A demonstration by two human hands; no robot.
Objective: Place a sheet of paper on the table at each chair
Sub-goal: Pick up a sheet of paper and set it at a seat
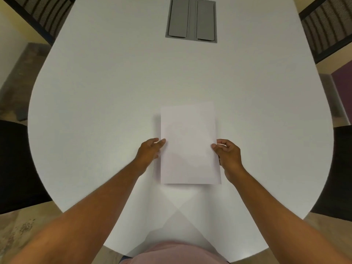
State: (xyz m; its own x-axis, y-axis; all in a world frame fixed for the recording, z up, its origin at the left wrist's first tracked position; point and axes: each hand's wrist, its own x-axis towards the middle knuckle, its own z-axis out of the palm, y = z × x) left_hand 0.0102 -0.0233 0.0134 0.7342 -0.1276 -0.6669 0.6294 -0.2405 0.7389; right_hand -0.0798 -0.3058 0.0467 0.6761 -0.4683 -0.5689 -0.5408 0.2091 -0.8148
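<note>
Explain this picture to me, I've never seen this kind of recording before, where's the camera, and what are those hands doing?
The camera is worn on a person's head and looks down, so you see their own arms. Before them is a white table with a grey hatch set into its middle. Both hands grip a stack of paper by its sides: the left hand on the left edge, the right hand on the right. Whether the paper touches the table is unclear. Dark chairs stand around the table.

Paper (188, 143) on table (106, 103) (hatch (191, 20) behind), between hands.
</note>
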